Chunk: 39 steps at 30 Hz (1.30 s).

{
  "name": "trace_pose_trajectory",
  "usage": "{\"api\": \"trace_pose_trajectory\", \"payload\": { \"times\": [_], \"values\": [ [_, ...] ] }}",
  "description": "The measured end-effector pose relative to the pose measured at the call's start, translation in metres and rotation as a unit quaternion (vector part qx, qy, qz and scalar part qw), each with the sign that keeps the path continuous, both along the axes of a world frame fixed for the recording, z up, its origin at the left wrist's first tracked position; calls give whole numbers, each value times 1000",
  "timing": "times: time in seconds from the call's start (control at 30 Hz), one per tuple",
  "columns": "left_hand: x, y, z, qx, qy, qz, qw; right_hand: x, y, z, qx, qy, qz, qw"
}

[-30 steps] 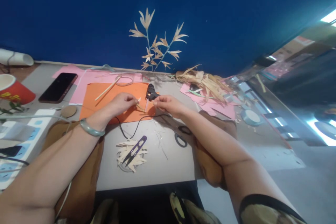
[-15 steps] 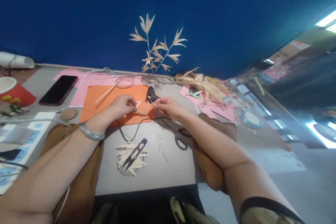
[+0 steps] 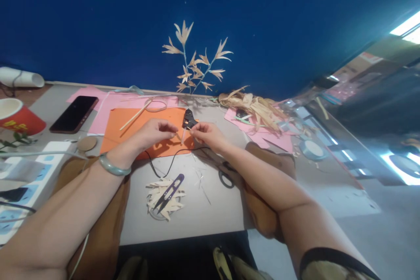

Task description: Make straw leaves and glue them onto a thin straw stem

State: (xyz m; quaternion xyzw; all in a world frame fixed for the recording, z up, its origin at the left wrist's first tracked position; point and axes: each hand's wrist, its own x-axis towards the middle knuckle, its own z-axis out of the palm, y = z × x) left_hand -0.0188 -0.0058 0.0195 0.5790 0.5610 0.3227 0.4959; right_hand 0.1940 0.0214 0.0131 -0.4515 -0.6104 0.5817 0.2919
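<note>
The left hand (image 3: 153,132) and right hand (image 3: 206,133) are both pinching one straw strip (image 3: 182,135); a glue gun (image 3: 188,118) is lying just beyond them.

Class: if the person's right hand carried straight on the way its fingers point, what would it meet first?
Probably the thin pale strip just ahead, then the left hand; depth is unclear.

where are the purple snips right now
In the head view, the purple snips lie left of centre on a pile of cut leaf pieces, near the front edge of the table, just nearer than the black cord.
</note>
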Motion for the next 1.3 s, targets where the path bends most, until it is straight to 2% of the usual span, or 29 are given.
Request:
{"api": "trace_pose_trajectory", "payload": {
  "times": [0.1,0.2,0.37,0.6,0.8,1.03,1.17,1.3],
  "values": [
    [-1,-2,3,-24,-71,-1,997,0,0,-1,5,6,-9,1000],
    [-2,-1,3,-35,-100,5,994,0,2,-3,9,21,-18,1000],
    [3,-1,1,-27,-64,32,997,-1,1,-6,15,32,-20,999],
    [9,0,-4,-10,-32,30,999,-7,-6,-13,18,51,19,998],
    [4,0,-2,-14,-31,43,998,-4,-3,-11,-23,68,-6,997],
    [3,2,-2,-8,19,42,999,-4,1,-15,-70,110,16,991],
    [0,1,0,-10,45,6,999,-6,-2,-19,-40,113,41,992],
    [-7,2,-3,-9,91,-13,996,-6,-4,-17,47,25,87,995]
  ]
}}
